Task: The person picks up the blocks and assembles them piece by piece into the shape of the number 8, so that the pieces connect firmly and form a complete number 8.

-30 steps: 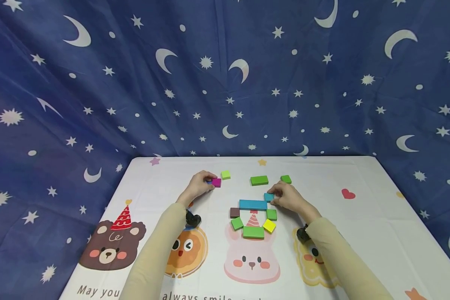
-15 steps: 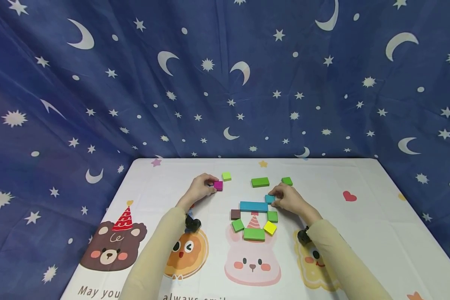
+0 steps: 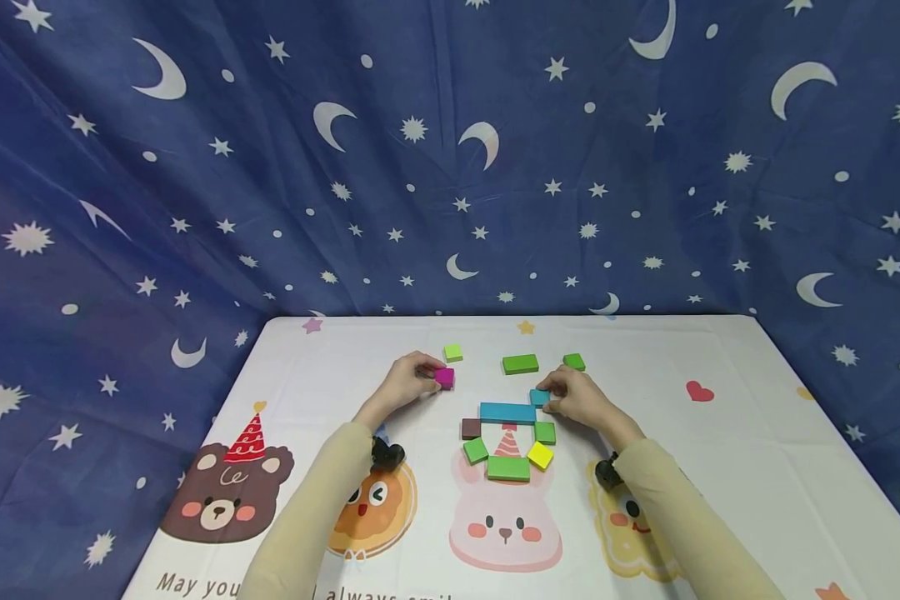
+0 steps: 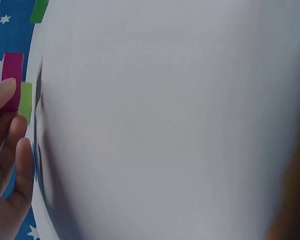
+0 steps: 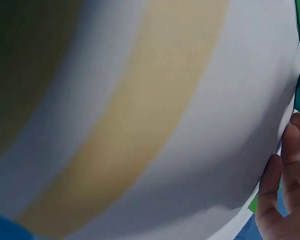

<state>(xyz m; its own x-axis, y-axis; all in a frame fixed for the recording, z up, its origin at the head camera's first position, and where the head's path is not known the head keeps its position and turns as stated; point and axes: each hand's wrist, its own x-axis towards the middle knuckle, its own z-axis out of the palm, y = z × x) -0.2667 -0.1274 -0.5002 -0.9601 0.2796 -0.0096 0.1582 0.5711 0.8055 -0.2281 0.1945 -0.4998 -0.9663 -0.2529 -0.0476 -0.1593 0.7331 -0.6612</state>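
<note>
My left hand [image 3: 403,385] pinches a magenta block [image 3: 445,378] between thumb and fingers; a shadow falls under the hand. The left wrist view shows the thumb on the face of this magenta block [image 4: 15,67]. My right hand [image 3: 583,400] pinches a small teal block [image 3: 538,397] at the right end of a long blue block [image 3: 507,412]. Below that long block, a brown block [image 3: 471,428], a tilted green block [image 3: 476,451], a long green block [image 3: 508,468], a yellow block [image 3: 541,455] and a square green block [image 3: 544,432] form a ring.
A lime block [image 3: 453,352] lies behind the left hand. Farther right are a long green block [image 3: 521,364] and a small green block [image 3: 573,362]. The printed white tablecloth [image 3: 645,350] meets a blue star curtain [image 3: 450,167] at the back.
My left hand has carried the magenta block a little to the right and toward me. My right hand stays at the teal block.
</note>
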